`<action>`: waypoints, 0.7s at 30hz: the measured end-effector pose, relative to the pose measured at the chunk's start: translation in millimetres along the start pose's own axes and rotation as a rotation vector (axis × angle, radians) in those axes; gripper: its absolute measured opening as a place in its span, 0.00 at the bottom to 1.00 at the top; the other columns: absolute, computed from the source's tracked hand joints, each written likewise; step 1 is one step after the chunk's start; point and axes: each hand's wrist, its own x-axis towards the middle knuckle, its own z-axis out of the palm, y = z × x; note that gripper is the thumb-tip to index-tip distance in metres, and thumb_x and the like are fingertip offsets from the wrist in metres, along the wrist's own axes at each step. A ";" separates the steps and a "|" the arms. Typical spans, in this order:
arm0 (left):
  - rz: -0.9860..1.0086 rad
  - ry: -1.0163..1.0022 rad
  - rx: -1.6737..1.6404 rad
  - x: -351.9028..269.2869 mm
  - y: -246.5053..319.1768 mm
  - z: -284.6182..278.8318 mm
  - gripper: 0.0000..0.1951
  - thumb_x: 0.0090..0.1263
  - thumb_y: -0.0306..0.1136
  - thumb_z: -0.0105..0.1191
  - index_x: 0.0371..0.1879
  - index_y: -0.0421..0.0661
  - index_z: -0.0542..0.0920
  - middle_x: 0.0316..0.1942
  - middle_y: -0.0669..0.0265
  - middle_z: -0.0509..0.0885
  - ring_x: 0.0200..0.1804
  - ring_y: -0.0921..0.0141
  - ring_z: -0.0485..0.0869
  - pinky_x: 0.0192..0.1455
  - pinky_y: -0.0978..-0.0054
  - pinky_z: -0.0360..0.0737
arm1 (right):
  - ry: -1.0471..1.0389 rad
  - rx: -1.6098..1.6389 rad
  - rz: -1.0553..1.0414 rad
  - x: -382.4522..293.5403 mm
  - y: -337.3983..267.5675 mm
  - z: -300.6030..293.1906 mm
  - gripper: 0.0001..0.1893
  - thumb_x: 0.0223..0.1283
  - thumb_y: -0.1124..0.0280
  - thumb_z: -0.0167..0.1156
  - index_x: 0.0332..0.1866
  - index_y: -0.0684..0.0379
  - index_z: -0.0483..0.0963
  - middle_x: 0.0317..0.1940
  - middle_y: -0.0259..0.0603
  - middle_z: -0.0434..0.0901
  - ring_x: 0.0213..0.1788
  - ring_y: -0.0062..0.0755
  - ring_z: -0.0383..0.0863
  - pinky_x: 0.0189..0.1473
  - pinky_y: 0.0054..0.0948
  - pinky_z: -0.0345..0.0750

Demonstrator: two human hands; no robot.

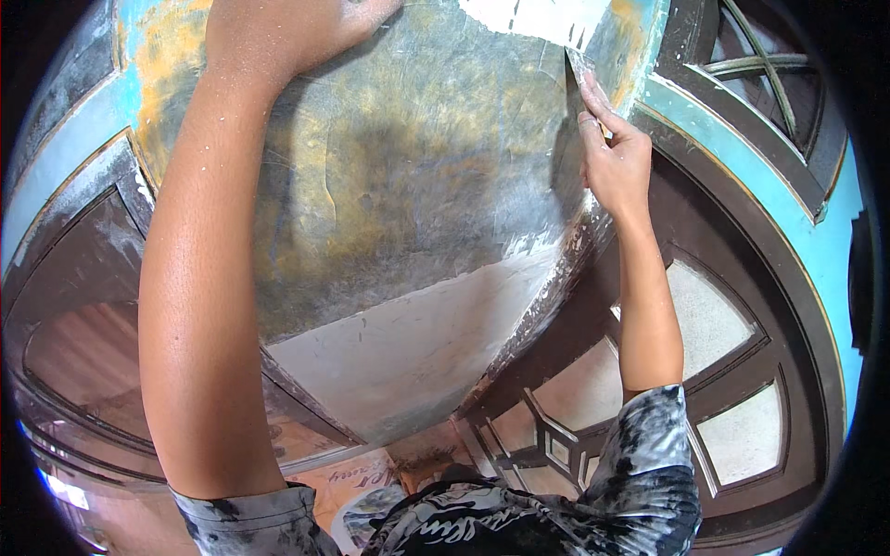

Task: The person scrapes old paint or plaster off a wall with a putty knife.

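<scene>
My right hand grips a putty knife, of which the thin blade shows above the fingers. The blade's end touches the lower edge of a white coated patch high on the wall. That wall is mottled grey and yellow, with fine cracks. At the top left, my left hand is raised against or close to the wall, its fingers cut off by the frame's edge. Whether it holds anything cannot be told. White specks dot both hands and the left forearm.
Dark brown panelled doors or shutters stand to the right, and a brown-framed panel to the left. Turquoise trim borders the frames. A paler wall band runs below, above an orange-brown floor bearing writing.
</scene>
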 end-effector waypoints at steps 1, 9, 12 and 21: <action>0.013 0.020 0.014 -1.2 -0.3 1.5 0.25 0.65 0.47 0.62 0.60 0.54 0.87 0.74 0.64 0.77 0.79 0.57 0.66 0.84 0.49 0.56 | -0.002 0.001 0.003 -0.9 -2.9 1.7 0.21 0.71 0.77 0.57 0.68 0.60 0.79 0.72 0.43 0.77 0.76 0.32 0.74 0.77 0.28 0.66; -0.009 0.003 -0.014 -0.1 2.5 -0.6 0.25 0.65 0.48 0.62 0.61 0.53 0.87 0.73 0.64 0.77 0.79 0.57 0.66 0.84 0.49 0.56 | 0.006 -0.002 0.040 -2.1 -11.0 3.6 0.21 0.71 0.76 0.57 0.67 0.64 0.78 0.70 0.49 0.78 0.76 0.35 0.74 0.77 0.28 0.66; -0.010 0.003 -0.008 -0.6 0.2 0.0 0.25 0.65 0.48 0.62 0.61 0.53 0.87 0.74 0.64 0.77 0.80 0.57 0.66 0.84 0.49 0.56 | -0.019 -0.042 0.033 -0.6 -12.9 -1.0 0.21 0.71 0.76 0.57 0.67 0.64 0.78 0.71 0.49 0.77 0.76 0.36 0.74 0.77 0.28 0.65; -0.029 -0.018 -0.010 0.1 1.0 -1.9 0.25 0.66 0.48 0.61 0.60 0.53 0.87 0.74 0.64 0.76 0.80 0.58 0.66 0.84 0.50 0.55 | -0.019 -0.013 0.037 -1.6 -16.5 4.2 0.21 0.71 0.76 0.56 0.68 0.63 0.78 0.72 0.48 0.76 0.76 0.35 0.73 0.78 0.28 0.65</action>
